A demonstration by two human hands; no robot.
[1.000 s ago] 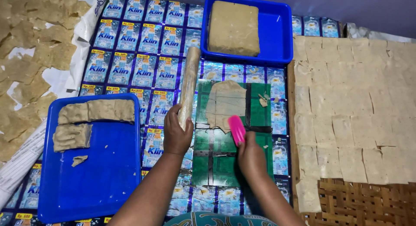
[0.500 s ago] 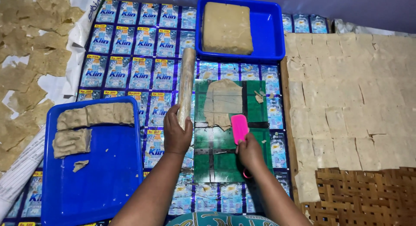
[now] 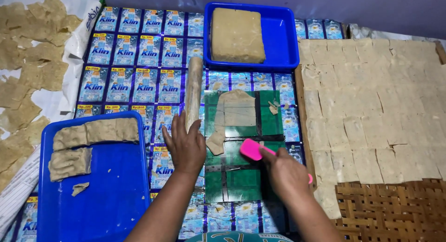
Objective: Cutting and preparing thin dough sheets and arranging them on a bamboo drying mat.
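We note a thin tan dough sheet (image 3: pixel 236 111), irregular, scored into squares, lying flat on the green mat (image 3: pixel 241 177). Our right hand (image 3: pixel 285 174) grips a pink scraper (image 3: pixel 252 149) just below it; our left hand (image 3: pixel 186 147) rests open-fingered against the wooden rolling pin (image 3: pixel 193 91) alongside.

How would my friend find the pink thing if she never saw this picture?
Find the green mat in the middle of the shiny blue packet sheet. Just below the thin dough sheet lying on that mat, the right hand holds a flat scraper. It is the only bright pink thing here; everything around it is blue, green or tan.
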